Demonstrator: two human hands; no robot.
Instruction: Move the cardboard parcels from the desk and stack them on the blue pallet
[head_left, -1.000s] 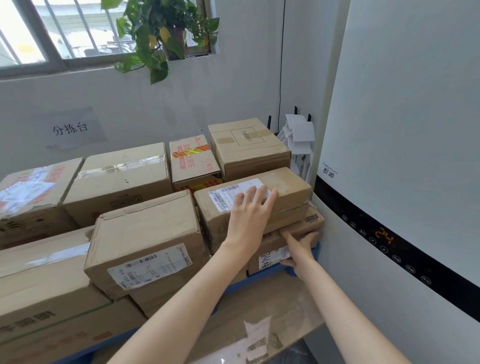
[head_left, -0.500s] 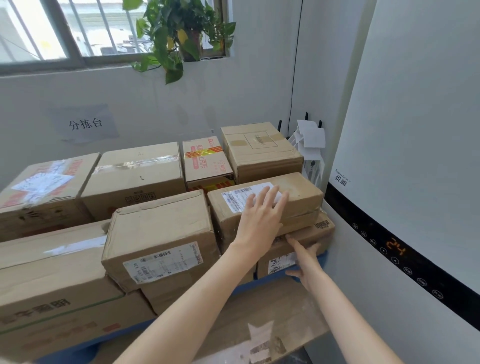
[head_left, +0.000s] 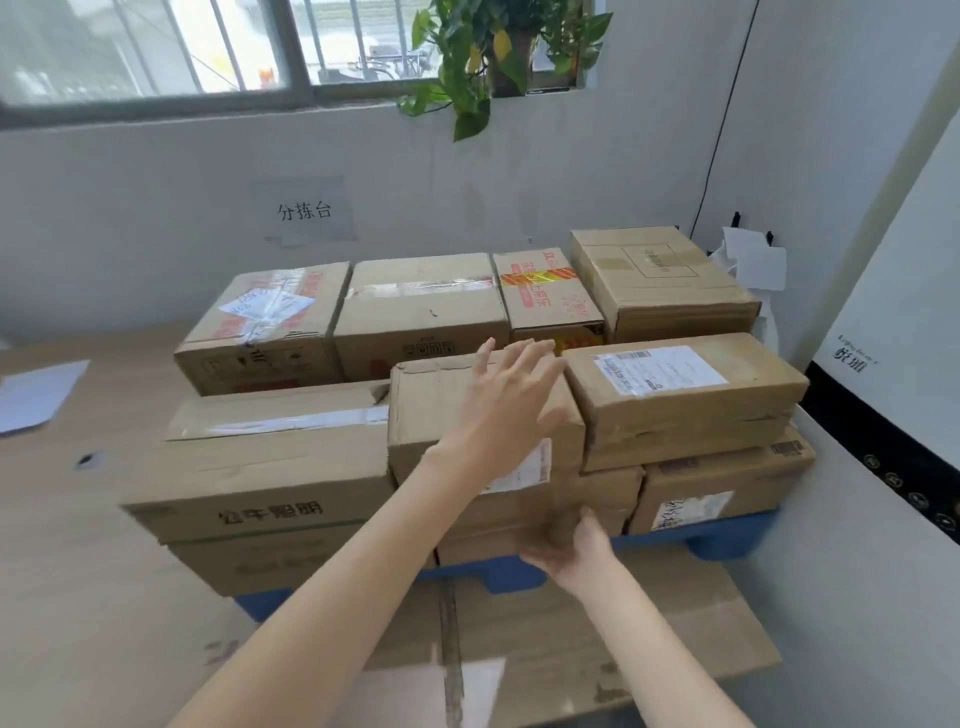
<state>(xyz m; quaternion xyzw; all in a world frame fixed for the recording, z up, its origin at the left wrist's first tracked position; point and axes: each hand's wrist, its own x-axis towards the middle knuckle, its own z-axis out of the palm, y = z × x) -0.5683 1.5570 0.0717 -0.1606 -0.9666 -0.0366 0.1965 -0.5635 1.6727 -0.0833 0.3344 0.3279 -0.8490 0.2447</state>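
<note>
blue pallet (head_left: 727, 543) on tan floor (head_left: 78, 597), white wall (head_left: 156, 208), barred window (head_left: 156, 47)

Brown parcels (head_left: 280, 462), seemingly blue pallet (head_left: 727, 540)

Two slender bare forearms (head_left: 337, 587), a bare left hand (head_left: 506, 415) and right hand (head_left: 571, 553).
</note>
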